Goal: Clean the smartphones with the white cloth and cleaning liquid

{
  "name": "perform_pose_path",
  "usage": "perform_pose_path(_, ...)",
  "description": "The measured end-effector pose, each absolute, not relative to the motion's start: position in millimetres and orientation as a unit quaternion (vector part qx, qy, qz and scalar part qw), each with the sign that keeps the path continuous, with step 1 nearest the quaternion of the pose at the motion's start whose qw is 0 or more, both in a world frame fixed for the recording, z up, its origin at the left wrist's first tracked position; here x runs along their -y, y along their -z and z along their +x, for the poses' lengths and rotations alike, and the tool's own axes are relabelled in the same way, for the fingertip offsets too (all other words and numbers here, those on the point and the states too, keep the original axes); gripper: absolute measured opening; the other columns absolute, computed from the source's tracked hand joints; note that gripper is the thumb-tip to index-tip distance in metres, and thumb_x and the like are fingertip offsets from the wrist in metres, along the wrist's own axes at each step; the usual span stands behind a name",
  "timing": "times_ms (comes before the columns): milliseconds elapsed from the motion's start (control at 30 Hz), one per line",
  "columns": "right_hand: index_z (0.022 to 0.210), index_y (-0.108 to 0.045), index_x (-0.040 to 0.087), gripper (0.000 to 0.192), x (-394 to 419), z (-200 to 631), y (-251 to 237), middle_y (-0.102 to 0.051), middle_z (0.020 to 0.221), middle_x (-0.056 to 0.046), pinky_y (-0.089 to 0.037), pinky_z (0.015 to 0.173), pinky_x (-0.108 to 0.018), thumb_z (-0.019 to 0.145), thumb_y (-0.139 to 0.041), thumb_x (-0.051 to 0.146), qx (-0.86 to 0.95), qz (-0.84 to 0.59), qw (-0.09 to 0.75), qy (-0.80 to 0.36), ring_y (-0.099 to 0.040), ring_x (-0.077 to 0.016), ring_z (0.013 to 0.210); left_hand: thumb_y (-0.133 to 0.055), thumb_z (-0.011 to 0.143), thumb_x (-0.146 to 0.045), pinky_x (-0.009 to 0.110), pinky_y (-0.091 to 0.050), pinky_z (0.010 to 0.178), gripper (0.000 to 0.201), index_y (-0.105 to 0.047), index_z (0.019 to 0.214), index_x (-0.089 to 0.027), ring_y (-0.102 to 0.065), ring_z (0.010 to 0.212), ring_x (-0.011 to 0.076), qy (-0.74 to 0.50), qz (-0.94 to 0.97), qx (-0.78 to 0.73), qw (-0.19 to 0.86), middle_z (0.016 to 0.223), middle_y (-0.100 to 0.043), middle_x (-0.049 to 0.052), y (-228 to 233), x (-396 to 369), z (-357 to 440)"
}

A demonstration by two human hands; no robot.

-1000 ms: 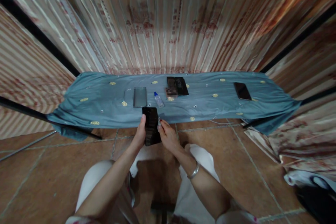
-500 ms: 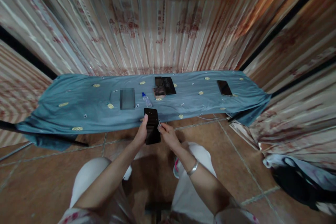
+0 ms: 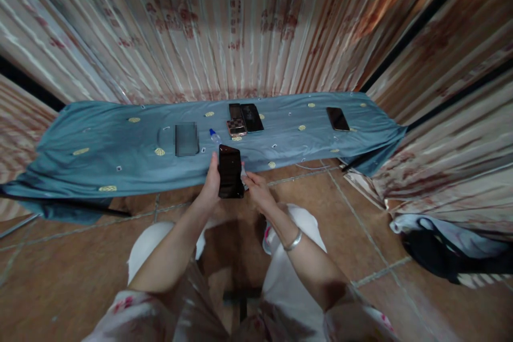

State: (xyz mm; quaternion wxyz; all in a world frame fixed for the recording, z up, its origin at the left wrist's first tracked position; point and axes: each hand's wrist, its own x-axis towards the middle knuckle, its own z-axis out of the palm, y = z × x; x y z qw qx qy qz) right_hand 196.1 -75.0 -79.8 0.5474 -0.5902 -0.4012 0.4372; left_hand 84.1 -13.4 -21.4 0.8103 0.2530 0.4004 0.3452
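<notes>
My left hand [image 3: 210, 187] grips a black phone [image 3: 230, 172] by its left edge, screen up, just in front of the low table's near edge. My right hand [image 3: 254, 189] touches the phone's right side and pinches a small pale thing against it; what that thing is, I cannot tell. A small clear bottle with a blue cap [image 3: 215, 135] lies on the cloth just beyond the phone.
A blue-grey cloth [image 3: 120, 155] covers the long low table. On it lie a grey flat item [image 3: 186, 139], two dark phones with a patterned one [image 3: 245, 117] and another phone [image 3: 337, 118] far right. Striped curtains hang behind. A dark bag [image 3: 436, 256] lies on the tiled floor, right.
The phone and both hands have risen slightly toward the table edge. The view has shifted, so the table now sits further left and the bag on the right shows more.
</notes>
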Motion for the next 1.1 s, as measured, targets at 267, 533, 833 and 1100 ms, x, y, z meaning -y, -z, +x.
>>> perform_pose_path(267, 0.075, -0.067, 0.018, 0.029, 77, 181, 71, -0.062, 0.071, 0.002, -0.045, 0.074, -0.026, 0.084, -0.054, 0.043, 0.415, -0.559, 0.539, -0.474, -0.057, -0.0155, 0.074, -0.019, 0.089, -0.072, 0.033, -0.058, 0.076, 0.083, -0.066, 0.115, -0.008, -0.072, 0.087, 0.0237, -0.430, 0.248, -0.386, 0.777, 0.088, -0.075, 0.013, 11, 2, 68)
perform_pose_path(533, 0.081, -0.070, 0.017, 0.030, 86, 161, 69, -0.059, 0.065, 0.003, -0.040, 0.059, -0.021, 0.082, -0.059, 0.045, 0.421, -0.496, 0.529, -0.545, -0.050, -0.0114, 0.062, -0.024, 0.094, -0.058, 0.037, -0.059, 0.076, 0.065, -0.066, 0.108, -0.010, -0.072, 0.085, 0.0239, -0.515, 0.253, -0.397, 0.717, 0.083, -0.074, 0.012, 2, 0, 47)
perform_pose_path(833, 0.092, -0.071, 0.018, 0.023, 85, 132, 72, -0.068, 0.074, -0.001, -0.049, 0.057, -0.022, 0.086, -0.057, 0.036, 0.355, -0.515, 0.526, -0.576, -0.060, -0.0128, 0.064, -0.031, 0.097, -0.045, 0.029, -0.059, 0.070, 0.046, -0.065, 0.102, -0.015, -0.072, 0.081, 0.0195, -0.574, 0.240, -0.425, 0.657, 0.075, -0.071, 0.005, 3, 6, 41)
perform_pose_path(1100, 0.117, -0.068, 0.022, 0.031, 90, 119, 64, -0.070, 0.120, -0.005, -0.045, 0.106, -0.042, 0.089, -0.056, 0.028, 0.472, -0.604, 0.491, -0.414, -0.060, -0.0243, 0.120, -0.040, 0.096, -0.044, 0.024, -0.056, 0.064, 0.038, -0.065, 0.093, -0.015, -0.068, 0.074, 0.0147, -0.595, 0.250, -0.456, 0.613, 0.083, -0.070, 0.005, 14, 2, 33)
